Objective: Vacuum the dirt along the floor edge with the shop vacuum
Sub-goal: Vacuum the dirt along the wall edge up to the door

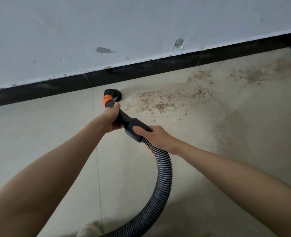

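The left hand (pixel 111 117) closes its grip around the black wand (pixel 124 118) of the shop vacuum, fingers wrapped under the tube and the thumb lying on top, just behind the orange collar (pixel 106 100). The right hand (pixel 155 136) grips the wider grey cuff (pixel 134 128) where the wand meets the ribbed hose (pixel 163 177); the thumb lies along the top of the cuff and the fingers curl underneath, partly hidden. Both grips are tight on the tool, with no open gap visible.

In front of the left hand, the round black nozzle (pixel 114 94) touches the floor (pixel 209 168) near the black baseboard (pixel 141 69). The dirt (pixel 156 101) lies just to the right of the nozzle as a scatter of brown crumbs, and it continues in thinner patches further right along the floor edge. The hose bends down from the right hand and curves back toward the bottom of the view.

The floor is of pale beige tiles with thin joints. Above the baseboard stands a white wall (pixel 124 23) with chipped paint and some grey patches.
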Tool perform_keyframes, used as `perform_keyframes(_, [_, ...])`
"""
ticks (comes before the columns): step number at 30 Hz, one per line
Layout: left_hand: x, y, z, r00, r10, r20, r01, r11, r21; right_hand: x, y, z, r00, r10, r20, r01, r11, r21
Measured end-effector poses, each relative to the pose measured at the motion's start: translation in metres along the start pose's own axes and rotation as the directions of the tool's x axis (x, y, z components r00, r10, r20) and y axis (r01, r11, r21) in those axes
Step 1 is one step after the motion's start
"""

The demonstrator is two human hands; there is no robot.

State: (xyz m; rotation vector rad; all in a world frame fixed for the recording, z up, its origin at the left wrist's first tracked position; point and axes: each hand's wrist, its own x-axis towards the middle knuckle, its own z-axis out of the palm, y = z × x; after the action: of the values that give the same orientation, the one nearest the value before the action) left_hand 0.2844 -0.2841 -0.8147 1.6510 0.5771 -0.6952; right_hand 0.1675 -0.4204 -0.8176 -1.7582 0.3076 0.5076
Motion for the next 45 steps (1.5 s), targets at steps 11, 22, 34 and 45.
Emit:
perform_keyframes(11, [-0.014,-0.007,0.028,0.995,0.022,0.095,-0.021,1.0,-0.017,-0.025,0.016,-0.013,0.987,0.028,-0.156,-0.031,0.999,-0.017])
perform_keyframes(22, [-0.007,-0.009,0.083,0.98,0.056,0.193,-0.081,0.989,0.126,-0.041,0.049,-0.035,0.948,0.07,-0.311,-0.028,0.99,0.138])
perform_keyframes(34, [0.01,0.002,0.148,0.967,0.093,0.238,-0.148,0.962,0.229,-0.036,0.075,-0.069,0.879,0.096,-0.467,-0.023,0.987,0.159])
perform_keyframes(45, [0.029,0.014,0.199,0.944,0.159,0.288,-0.251,0.914,0.318,-0.02,0.091,-0.089,0.824,0.194,-0.532,-0.049,0.96,0.276])
